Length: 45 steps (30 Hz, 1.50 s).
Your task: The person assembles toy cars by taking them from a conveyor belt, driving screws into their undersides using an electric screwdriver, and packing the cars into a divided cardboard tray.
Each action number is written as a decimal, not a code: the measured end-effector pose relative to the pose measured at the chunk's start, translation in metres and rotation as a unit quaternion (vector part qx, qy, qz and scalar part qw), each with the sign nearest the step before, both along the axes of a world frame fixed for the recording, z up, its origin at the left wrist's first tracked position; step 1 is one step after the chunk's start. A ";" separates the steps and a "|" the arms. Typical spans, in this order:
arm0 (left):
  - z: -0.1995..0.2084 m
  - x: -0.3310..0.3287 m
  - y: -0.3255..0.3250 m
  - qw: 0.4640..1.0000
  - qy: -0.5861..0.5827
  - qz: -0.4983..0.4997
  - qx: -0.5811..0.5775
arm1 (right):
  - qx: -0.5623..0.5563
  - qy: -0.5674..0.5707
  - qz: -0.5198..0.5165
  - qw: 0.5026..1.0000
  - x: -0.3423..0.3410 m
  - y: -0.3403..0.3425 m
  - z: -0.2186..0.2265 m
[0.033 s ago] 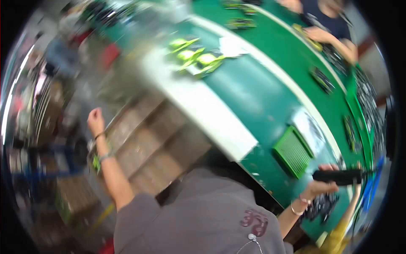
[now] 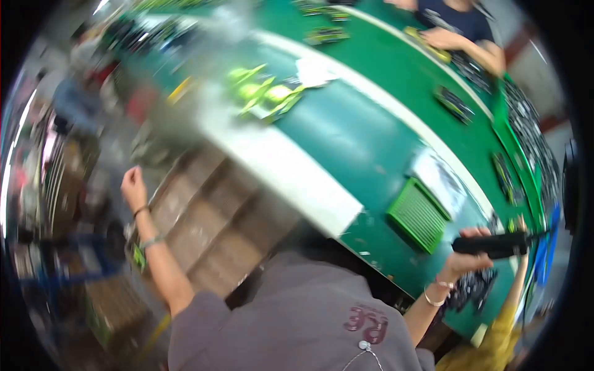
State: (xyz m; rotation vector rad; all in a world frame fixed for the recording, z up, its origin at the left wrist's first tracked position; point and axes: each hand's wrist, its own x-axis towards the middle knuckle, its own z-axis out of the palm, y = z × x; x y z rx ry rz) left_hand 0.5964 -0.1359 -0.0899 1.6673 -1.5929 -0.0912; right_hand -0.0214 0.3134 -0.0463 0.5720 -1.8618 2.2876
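Observation:
My right hand (image 2: 464,263), with bracelets at its wrist, grips a black electric screwdriver (image 2: 492,245) over the right end of the green bench. Its tip points right, toward the belt side. Out to the left, past the edge of a brown compartment box (image 2: 213,219), hangs my left hand (image 2: 132,187). Its fingers are curled closed, and whatever may be inside them is too small or hidden to tell. Beside the screwdriver, toward the middle, lies a green slotted tray (image 2: 421,216). A heap of black parts (image 2: 471,290) sits just below my right hand.
Blurred yellow-green parts (image 2: 263,93) lie at the bench's far end, near a white board (image 2: 278,167). Black-and-green assemblies (image 2: 453,105) rest on the green belt (image 2: 396,68). Across it a person (image 2: 458,40) works; a yellow sleeve (image 2: 495,340) reaches in at lower right.
The view has turned slightly, so bench and belt sit further left in it. My right hand still grips the screwdriver; my left hand remains closed out at the left.

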 end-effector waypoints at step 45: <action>0.090 -0.561 0.137 0.694 -0.022 -0.716 -0.070 | -0.112 -0.015 -0.001 0.994 -0.012 -0.014 0.011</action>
